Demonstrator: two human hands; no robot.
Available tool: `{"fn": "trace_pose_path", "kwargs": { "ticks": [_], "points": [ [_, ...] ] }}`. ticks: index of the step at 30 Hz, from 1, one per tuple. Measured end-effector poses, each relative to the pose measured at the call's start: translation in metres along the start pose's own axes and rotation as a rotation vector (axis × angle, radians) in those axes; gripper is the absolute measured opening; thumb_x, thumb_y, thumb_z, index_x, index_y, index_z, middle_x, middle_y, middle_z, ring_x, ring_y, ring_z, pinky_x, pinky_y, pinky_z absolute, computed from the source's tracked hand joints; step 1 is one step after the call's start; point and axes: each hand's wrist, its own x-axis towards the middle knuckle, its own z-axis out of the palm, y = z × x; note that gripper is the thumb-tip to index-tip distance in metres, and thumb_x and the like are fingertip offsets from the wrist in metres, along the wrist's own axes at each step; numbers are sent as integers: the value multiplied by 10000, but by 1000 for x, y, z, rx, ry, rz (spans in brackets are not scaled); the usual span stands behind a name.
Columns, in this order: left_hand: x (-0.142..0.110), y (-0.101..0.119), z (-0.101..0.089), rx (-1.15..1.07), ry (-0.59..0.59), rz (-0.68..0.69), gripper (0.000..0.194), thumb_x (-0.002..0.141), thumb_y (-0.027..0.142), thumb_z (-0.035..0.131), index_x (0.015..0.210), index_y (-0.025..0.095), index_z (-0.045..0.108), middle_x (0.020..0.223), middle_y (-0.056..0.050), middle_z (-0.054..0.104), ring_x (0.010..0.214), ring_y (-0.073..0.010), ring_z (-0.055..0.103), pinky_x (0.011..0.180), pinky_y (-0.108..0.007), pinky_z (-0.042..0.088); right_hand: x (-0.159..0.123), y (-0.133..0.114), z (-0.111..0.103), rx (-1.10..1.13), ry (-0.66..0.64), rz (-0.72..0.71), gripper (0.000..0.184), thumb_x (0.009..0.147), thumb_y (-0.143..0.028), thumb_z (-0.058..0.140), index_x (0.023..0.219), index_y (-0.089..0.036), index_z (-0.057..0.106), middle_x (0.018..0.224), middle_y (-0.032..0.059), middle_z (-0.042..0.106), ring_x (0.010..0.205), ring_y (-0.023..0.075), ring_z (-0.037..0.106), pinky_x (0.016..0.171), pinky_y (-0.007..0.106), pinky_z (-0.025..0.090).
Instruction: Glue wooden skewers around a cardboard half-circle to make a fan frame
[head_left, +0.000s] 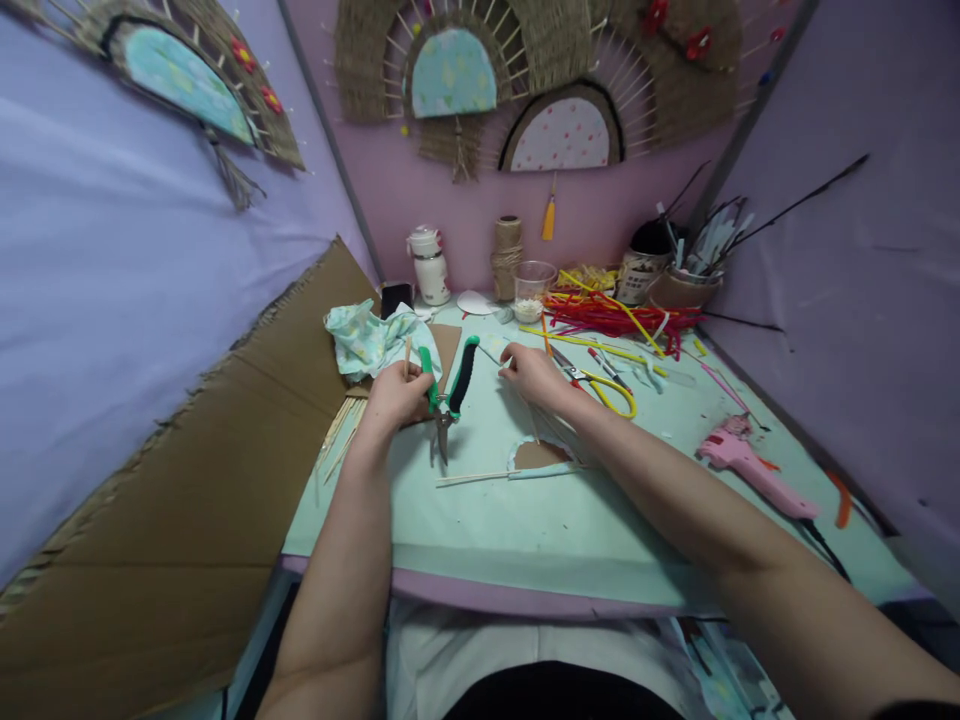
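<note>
My left hand [399, 394] is closed around one handle of the cutting pliers [464, 376], which have green and black grips. Their handles are spread and the metal jaws point down toward me. A short piece of wooden stick pokes up by my left thumb. My right hand [535, 376] is pinched shut, with a thin stick [490, 354] running out from its fingertips to the left. Below it lies a half-round cardboard piece [541, 455] edged in pale fabric, with thin sticks along and beside it, partly hidden by my right forearm.
Scissors [606, 390] with yellow handles lie right of my right hand. A pink glue gun [757, 465] sits at the right. Red and yellow pipe cleaners [622, 316] are heaped behind. Crumpled fabric [371, 338] lies back left, and a large cardboard sheet [195, 470] leans at the left.
</note>
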Motion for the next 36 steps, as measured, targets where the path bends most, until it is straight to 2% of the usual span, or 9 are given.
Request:
{"fn": "trace_pose_path", "kwargs": {
  "ticks": [4, 7, 10, 12, 14, 23, 29, 33, 36],
  "points": [
    [0, 8, -3, 205, -25, 88, 85, 711, 273, 598, 694, 192, 577, 629, 20, 588, 629, -159, 554, 580, -256, 378, -3, -7, -9, -3, 52, -96, 308, 847, -174, 536, 1134, -140, 643, 1169, 155, 652, 1084, 258, 599, 932, 350, 441],
    [0, 20, -4, 339, -10, 165, 88, 728, 264, 594, 760, 187, 620, 722, -15, 654, 704, -187, 592, 629, -275, 404, -21, -9, -39, 53, 231, -361, 496, 809, -151, 492, 1302, -154, 548, 1315, 157, 569, 1247, 285, 506, 1054, 436, 399],
    [-5, 37, 2, 474, -45, 270, 139, 754, 256, 587, 839, 176, 662, 833, -61, 704, 787, -219, 630, 676, -293, 428, -42, -14, -62, -29, 106, -625, 892, 758, -280, 619, 1550, -183, 220, 1583, 140, 310, 1469, 318, 253, 1177, 500, 256],
    [-10, 48, 10, 559, -90, 350, 159, 774, 256, 578, 868, 172, 675, 842, -79, 716, 813, -238, 650, 680, -300, 433, -53, -18, -64, -150, 11, -643, 1081, 715, -303, 677, 1587, -163, 53, 1651, 141, 150, 1523, 325, 101, 1203, 491, 204],
    [-16, 56, 18, 622, -111, 420, 169, 793, 267, 566, 874, 171, 679, 827, -90, 722, 814, -252, 667, 667, -302, 433, -57, -21, -57, -265, -36, -606, 1136, 689, -270, 697, 1588, -130, 16, 1660, 159, 107, 1532, 333, 45, 1216, 501, 153],
    [-19, 63, 34, 719, -138, 539, 182, 853, 256, 545, 930, 179, 691, 892, -97, 730, 874, -252, 680, 714, -295, 449, -50, -8, -32, -393, 50, -567, 1108, 609, -188, 727, 1559, -91, 165, 1653, 192, 110, 1530, 356, 29, 1217, 551, 51],
    [-16, 72, 34, 684, -174, 551, 166, 886, 264, 572, 912, 161, 700, 935, -124, 686, 933, -260, 643, 803, -307, 452, -49, -13, -31, -408, 111, -504, 893, 639, -351, 766, 1421, -118, 404, 1409, 212, 490, 1389, 391, 332, 1212, 581, 60],
    [-26, 78, 8, 391, 138, 615, 154, 915, 265, 559, 913, 182, 688, 970, -72, 671, 959, -213, 594, 865, -290, 435, -42, -8, -29, -333, 218, -379, 700, 630, -467, 771, 1194, -128, 532, 1229, 190, 567, 1247, 390, 439, 1185, 579, 148],
    [-41, 69, -1, 128, 363, 523, 239, 937, 360, 538, 894, 183, 693, 801, -21, 634, 745, -155, 553, 756, -258, 432, -39, -4, -28, -209, 251, -257, 599, 666, -452, 739, 1123, -131, 523, 1072, 161, 630, 1083, 350, 545, 1104, 537, 293]
  ]
}}
